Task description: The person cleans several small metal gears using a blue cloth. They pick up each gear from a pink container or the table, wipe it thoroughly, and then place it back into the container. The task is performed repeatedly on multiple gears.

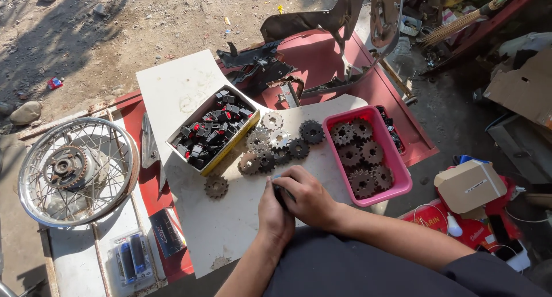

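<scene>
- Landmark: the white board (230,216), a pale sheet lying flat over a red metal panel (322,58), straight ahead of the person.
- Left hand (275,212) rests over the near middle of the board, fingers curled shut around a small dark part (280,193). Most of the part is hidden; its kind cannot be told.
- Right hand (307,194) lies across the left hand, touching it, fingers folded over the same dark part. Both hands grip it between them.
- Just beyond the hands, toward the board's far middle: a cluster of loose sprockets (276,146), some shiny, some dark or rusty, several overlapping one another.
- One single sprocket (216,186), rusty, lies alone on the board to the left of the hands, apart from the cluster.
- On the board's right edge: a pink plastic tray (397,185) filled with more rusty sprockets.
- At the board's far left: an open box (221,159) with a yellow side, full of small black and red parts.
- Left of the board, off it: a spoked wheel (77,170) lying flat, chrome rim, hub with a sprocket at its centre.
- Near left of the board: a clear blister pack (131,259) with two dark cylinders, and a dark flat packet (167,231) beside it.
- Right of the board, past the tray: a small cardboard box (470,185) on clutter.
- Beyond the board, on the red panel: dark metal brackets (256,61).
</scene>
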